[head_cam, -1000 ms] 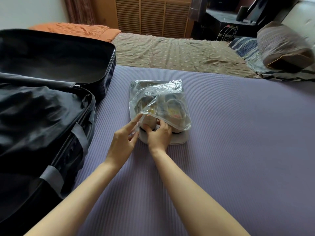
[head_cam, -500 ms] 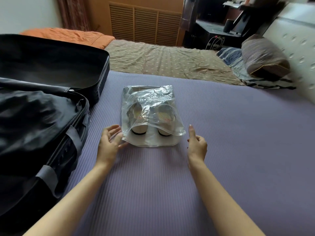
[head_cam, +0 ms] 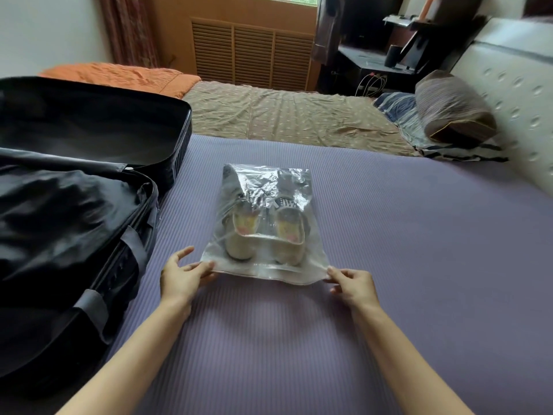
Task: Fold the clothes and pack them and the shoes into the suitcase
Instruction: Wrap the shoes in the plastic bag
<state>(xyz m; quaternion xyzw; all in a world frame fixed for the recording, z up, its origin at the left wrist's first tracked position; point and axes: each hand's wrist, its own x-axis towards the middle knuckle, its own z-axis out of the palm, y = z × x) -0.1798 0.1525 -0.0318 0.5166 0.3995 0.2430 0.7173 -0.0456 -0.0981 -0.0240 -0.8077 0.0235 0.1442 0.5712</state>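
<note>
The left hand (head_cam: 182,278) and the right hand (head_cam: 353,284) each pinch a near corner of the clear bag (head_cam: 263,270), which holds the shoes (head_cam: 288,239) (heels toward the person). The bag lies on the purple mat (head_cam: 404,250), near the open suitcase (head_cam: 74,211) on the left.

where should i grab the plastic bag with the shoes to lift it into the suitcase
I'd take the plastic bag by its flat near strip, one corner per hand, coming from the near side. The shoes bulge the middle, so that edge lies thin enough to pinch. The left hand and right hand pinch those corners now.
</note>
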